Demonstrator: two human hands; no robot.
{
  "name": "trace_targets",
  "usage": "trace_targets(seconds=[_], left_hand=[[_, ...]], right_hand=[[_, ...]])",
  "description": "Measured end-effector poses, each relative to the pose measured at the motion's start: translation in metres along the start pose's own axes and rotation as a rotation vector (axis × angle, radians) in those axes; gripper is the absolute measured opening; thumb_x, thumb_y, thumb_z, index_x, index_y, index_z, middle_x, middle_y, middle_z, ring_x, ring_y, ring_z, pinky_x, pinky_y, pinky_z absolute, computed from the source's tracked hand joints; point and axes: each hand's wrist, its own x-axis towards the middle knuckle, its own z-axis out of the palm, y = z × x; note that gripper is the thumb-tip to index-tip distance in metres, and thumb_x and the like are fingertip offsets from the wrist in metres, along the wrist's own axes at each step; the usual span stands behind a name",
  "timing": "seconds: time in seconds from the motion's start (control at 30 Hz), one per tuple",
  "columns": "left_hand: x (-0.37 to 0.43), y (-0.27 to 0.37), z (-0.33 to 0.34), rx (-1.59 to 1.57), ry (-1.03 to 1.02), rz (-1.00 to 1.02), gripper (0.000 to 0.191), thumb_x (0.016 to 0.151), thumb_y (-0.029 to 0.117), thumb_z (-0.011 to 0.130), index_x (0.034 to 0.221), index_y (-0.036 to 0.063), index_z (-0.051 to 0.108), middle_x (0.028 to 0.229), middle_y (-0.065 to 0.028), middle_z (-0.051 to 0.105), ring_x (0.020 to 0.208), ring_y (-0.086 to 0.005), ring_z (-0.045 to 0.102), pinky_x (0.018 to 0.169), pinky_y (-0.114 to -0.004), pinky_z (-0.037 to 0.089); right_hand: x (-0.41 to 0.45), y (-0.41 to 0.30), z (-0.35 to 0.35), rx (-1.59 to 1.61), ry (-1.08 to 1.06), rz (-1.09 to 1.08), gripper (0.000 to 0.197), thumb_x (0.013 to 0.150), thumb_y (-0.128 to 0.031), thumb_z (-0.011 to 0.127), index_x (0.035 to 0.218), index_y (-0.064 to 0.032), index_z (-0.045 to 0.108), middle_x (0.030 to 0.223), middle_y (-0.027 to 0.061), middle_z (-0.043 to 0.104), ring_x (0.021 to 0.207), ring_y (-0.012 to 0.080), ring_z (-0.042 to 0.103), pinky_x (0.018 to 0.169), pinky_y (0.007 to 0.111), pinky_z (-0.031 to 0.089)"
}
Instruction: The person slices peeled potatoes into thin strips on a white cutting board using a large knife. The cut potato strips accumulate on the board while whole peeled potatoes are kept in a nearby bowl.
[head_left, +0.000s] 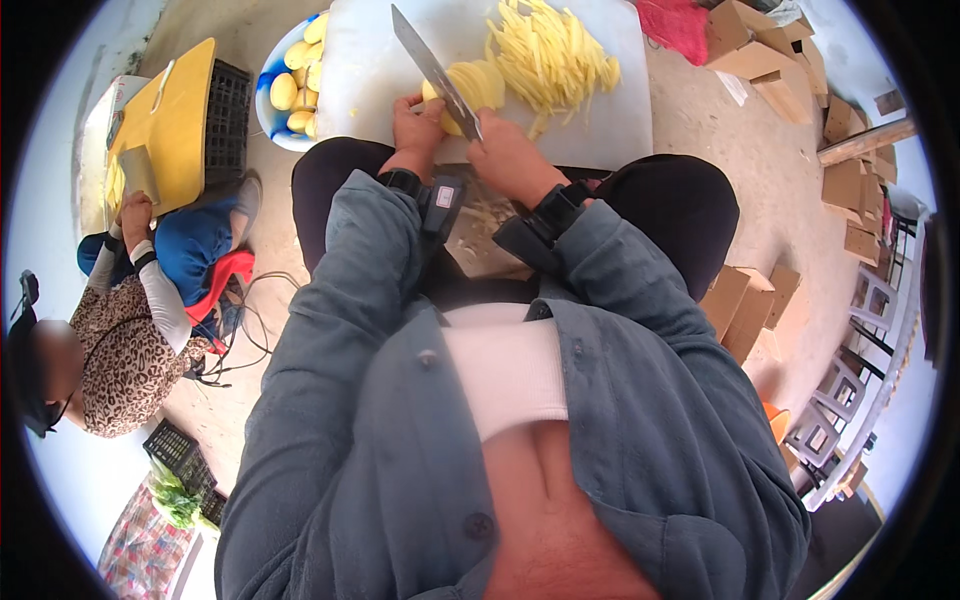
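A kitchen knife (431, 67) is in my right hand (514, 154), its long blade pointing up and to the left across a fan of potato slices (480, 82). The slices lie on a white cutting board (375, 97). My left hand (418, 127) rests at the near left side of the slices, fingers bent against them, beside the blade. A heap of yellow potato strips (555, 56) covers the board's upper right. Left of the board, partly hidden by it, a blue and white basin (264, 112) holds several peeled potatoes (283, 91).
At the left a co-worker (135, 352) holds a cleaver (139, 174) over a yellow board (176, 127) beside a black crate (227, 120). Cables (247, 315) lie on the floor. Cardboard boxes (750, 307) and a red mesh bag (675, 26) are to the right.
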Motion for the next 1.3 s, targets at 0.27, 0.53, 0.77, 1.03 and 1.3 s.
trace_targets(seconds=[0.27, 0.53, 0.77, 1.03, 1.3], left_hand=[[0.01, -0.013, 0.002, 0.036, 0.021, 0.024, 0.052, 0.077, 0.023, 0.074, 0.118, 0.0016, 0.05, 0.092, -0.0165, 0.067, 0.073, -0.022, 0.066, 0.062, -0.035, 0.055], [0.006, -0.01, -0.001, -0.035, 0.027, 0.023, 0.048, 0.078, 0.021, 0.074, 0.115, 0.0016, 0.05, 0.092, -0.0157, 0.066, 0.072, -0.0216, 0.066, 0.06, -0.034, 0.055], [-0.002, -0.001, 0.002, 0.007, 0.043, 0.0, 0.046, 0.079, 0.021, 0.074, 0.115, 0.0022, 0.05, 0.096, -0.0164, 0.066, 0.073, -0.0218, 0.066, 0.061, -0.034, 0.055], [0.006, -0.012, -0.001, 0.003, 0.045, 0.018, 0.046, 0.081, 0.022, 0.073, 0.116, 0.0014, 0.051, 0.099, -0.0179, 0.066, 0.079, -0.0232, 0.067, 0.064, -0.034, 0.056], [0.003, -0.008, -0.004, 0.069, 0.029, 0.022, 0.048, 0.082, 0.023, 0.072, 0.118, 0.0008, 0.049, 0.1, -0.0173, 0.065, 0.086, -0.0224, 0.066, 0.07, -0.033, 0.055]], right_hand=[[0.001, 0.0, -0.002, 0.035, -0.018, 0.038, 0.031, 0.085, -0.011, 0.053, 0.108, 0.0088, 0.05, 0.089, 0.036, 0.061, 0.091, 0.0516, 0.058, 0.079, 0.052, 0.047], [0.003, 0.0, 0.003, 0.003, -0.001, 0.009, 0.031, 0.085, -0.012, 0.053, 0.107, 0.0088, 0.05, 0.09, 0.0357, 0.061, 0.091, 0.0511, 0.059, 0.08, 0.053, 0.047], [0.009, 0.004, 0.009, 0.002, -0.011, 0.039, 0.028, 0.085, -0.011, 0.053, 0.106, 0.0078, 0.05, 0.089, 0.0354, 0.061, 0.092, 0.0508, 0.059, 0.081, 0.053, 0.047], [0.015, 0.005, 0.012, -0.007, -0.031, 0.053, 0.024, 0.085, -0.009, 0.052, 0.102, 0.0083, 0.051, 0.089, 0.0361, 0.061, 0.092, 0.0512, 0.059, 0.082, 0.054, 0.047], [0.024, 0.015, 0.022, -0.033, -0.071, 0.124, 0.025, 0.085, -0.01, 0.053, 0.101, 0.0087, 0.052, 0.092, 0.0359, 0.062, 0.094, 0.0508, 0.06, 0.083, 0.053, 0.047]])
